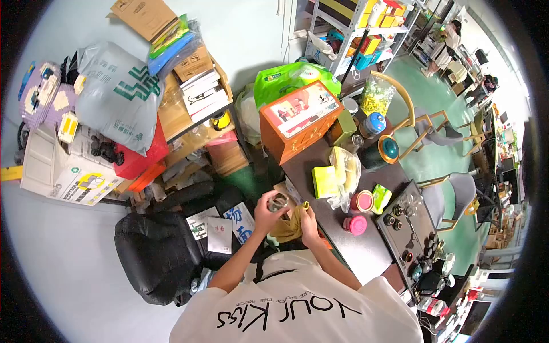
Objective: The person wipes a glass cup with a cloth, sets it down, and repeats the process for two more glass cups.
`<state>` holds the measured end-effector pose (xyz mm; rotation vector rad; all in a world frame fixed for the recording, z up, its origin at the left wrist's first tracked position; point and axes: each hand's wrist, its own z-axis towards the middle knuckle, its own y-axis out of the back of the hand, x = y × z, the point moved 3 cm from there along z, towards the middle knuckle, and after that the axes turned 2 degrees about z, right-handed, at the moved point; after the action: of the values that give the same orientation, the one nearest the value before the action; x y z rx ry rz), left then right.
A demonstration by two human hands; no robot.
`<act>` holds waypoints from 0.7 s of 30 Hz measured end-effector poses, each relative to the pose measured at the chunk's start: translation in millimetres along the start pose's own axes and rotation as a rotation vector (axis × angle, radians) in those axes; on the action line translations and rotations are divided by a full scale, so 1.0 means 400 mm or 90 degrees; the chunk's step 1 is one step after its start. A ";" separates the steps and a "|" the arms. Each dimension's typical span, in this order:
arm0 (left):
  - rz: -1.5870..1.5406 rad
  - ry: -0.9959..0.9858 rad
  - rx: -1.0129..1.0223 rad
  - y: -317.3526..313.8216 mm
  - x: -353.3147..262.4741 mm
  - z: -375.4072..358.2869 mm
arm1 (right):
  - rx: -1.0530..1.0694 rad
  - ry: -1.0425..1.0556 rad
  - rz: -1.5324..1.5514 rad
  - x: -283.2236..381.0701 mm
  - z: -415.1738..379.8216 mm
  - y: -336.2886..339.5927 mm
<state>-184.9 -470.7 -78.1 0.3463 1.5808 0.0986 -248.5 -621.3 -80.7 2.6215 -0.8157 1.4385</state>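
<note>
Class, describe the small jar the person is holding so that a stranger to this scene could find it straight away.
Start at the long dark table on the right. At its near end, two hands meet above a mustard-yellow cloth. The left hand grips a small glass jar: unlike the pink-lidded tubs on the table, it is lifted, clear and open-mouthed.

The left hand (264, 216) is closing around a small jar (278, 201), and the right hand (309, 224) is sitting just beside it at 3 o'clock, pressing on a cloth (289, 227) lying between the two hands. The table (366, 254) is stretching away at 3 o'clock of the hands. On it, a tissue pack (324, 181) is lying at 1 o'clock of the right hand, with a plastic bag (347, 171) touching it on its 3 o'clock side. Two lidded tubs (358, 212) are standing near the bag at 5 o'clock. A wooden box (300, 119) is standing at 12 o'clock of the hands. An office chair (160, 251) is standing at 9 o'clock of the left hand.
</note>
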 end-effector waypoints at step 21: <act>0.111 -0.117 0.089 -0.369 0.134 0.353 | -0.044 0.046 -0.015 -0.037 0.339 0.127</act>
<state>-69.1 -617.1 -176.8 0.5870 1.3771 0.0876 -173.6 -696.8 -180.5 2.5050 -0.8092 1.4610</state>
